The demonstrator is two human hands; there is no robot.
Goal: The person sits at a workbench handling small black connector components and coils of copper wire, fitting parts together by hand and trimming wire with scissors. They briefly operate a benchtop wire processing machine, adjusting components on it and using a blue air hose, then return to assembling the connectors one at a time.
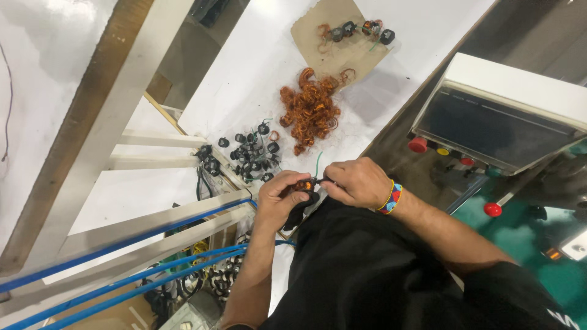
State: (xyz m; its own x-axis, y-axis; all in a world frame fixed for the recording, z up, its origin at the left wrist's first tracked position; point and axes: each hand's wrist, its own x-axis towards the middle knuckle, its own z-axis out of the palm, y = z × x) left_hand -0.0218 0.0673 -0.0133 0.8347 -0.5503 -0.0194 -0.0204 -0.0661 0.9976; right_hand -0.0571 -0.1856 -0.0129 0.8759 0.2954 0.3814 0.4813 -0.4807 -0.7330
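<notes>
**Both hands pinch a small copper-wound coil at the table edge**

Left hand (282, 198) curled, fingers closed around a small coil part (302, 185) with orange-copper winding on a dark core; thumb side up, wrist bent inward, forearm running down toward the bottom of the frame. Right hand (356, 182) comes in from the right, fingers bunched and pinching at the same coil part from the other side; knuckles up, wrist carries a beaded bracelet (391, 197) in yellow, blue and red. Both hands touch at the part, held just above the near edge of the white table (244, 67), in front of the person's black shirt (367, 275). A thin green wire (318, 162) rises from the spot between the hands.

Around: pile of black ring cores (252, 154) just beyond the left hand, on the table. Heap of copper wire coils (310, 110) further back, near the cores but apart. Brown cardboard piece (333, 36) at the far end with a few finished wound parts (358, 29) on it. Right side: white-framed machine box (501, 113) with red round button (418, 145) and smaller coloured buttons. Left and below: pale metal frame bars (159, 223) with blue cables (122, 275) along them. Nothing blocks the hands; exact grip on the part is partly hidden by the fingers.
</notes>
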